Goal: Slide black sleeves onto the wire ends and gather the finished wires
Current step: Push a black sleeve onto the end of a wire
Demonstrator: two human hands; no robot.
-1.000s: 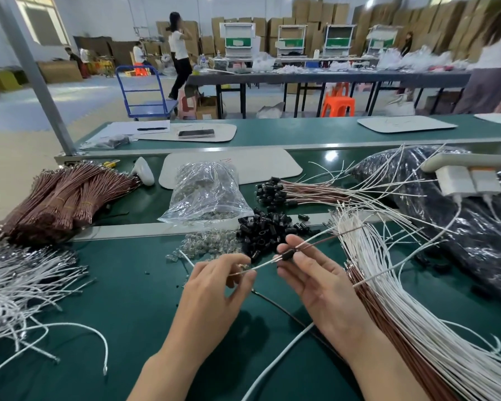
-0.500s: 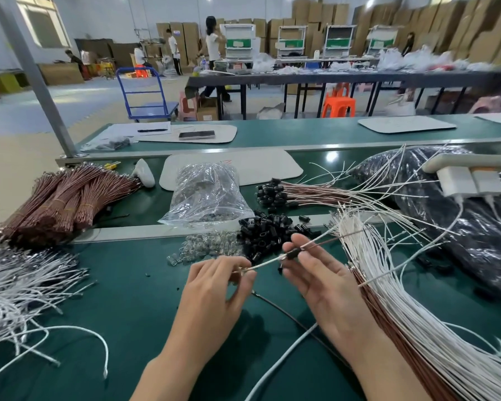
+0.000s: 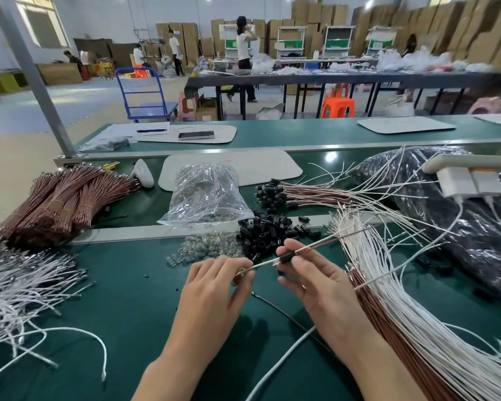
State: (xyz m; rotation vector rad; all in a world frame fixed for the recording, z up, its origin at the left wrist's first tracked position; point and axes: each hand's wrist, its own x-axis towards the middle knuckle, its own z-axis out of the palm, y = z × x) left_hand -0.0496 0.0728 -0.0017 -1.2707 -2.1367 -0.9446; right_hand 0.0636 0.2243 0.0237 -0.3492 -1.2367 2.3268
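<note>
At centre frame, the left hand [image 3: 214, 287] pinches the wire [image 3: 262, 264] end while the right hand [image 3: 310, 280] grips the black sleeve [image 3: 286, 259] on it.

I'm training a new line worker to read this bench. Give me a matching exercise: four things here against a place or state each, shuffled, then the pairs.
1 phone
2 brown bundles
3 loose sleeves
4 left hand

A pinches a wire
B tied, far left
C on a pale mat
D black, heaped in the middle

Pairs: 1-C, 2-B, 3-D, 4-A
</note>
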